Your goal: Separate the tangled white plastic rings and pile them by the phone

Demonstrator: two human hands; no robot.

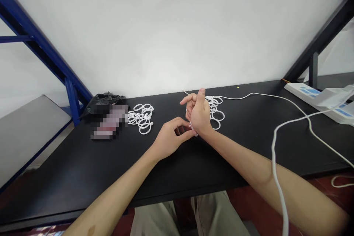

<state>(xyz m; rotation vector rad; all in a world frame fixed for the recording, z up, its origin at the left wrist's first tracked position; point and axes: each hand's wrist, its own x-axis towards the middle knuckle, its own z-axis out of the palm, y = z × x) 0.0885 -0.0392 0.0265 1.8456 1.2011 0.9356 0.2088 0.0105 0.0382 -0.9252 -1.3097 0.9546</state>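
My left hand [173,136] reaches in from the left with its thumb and fingertips pinched together on a small white ring [190,126], mostly hidden between both hands. My right hand [199,114] is turned up just beyond it, its heel against the left fingertips. The right thumb points up, the forefinger is half stretched to the left and the other fingers are curled; what they hold, if anything, is hidden. Behind the right hand lies a pile of white rings [218,115]. Another pile of white rings with small knobs [145,121] lies left of my hands.
A crumpled black plastic bag [106,99] and a blurred-out flat item [110,123] lie at the left of the black table [155,188]. A white cable [273,147] crosses the right side, over my right forearm. White-and-blue boxes [309,92] stand at the far right. A white wall rises behind.
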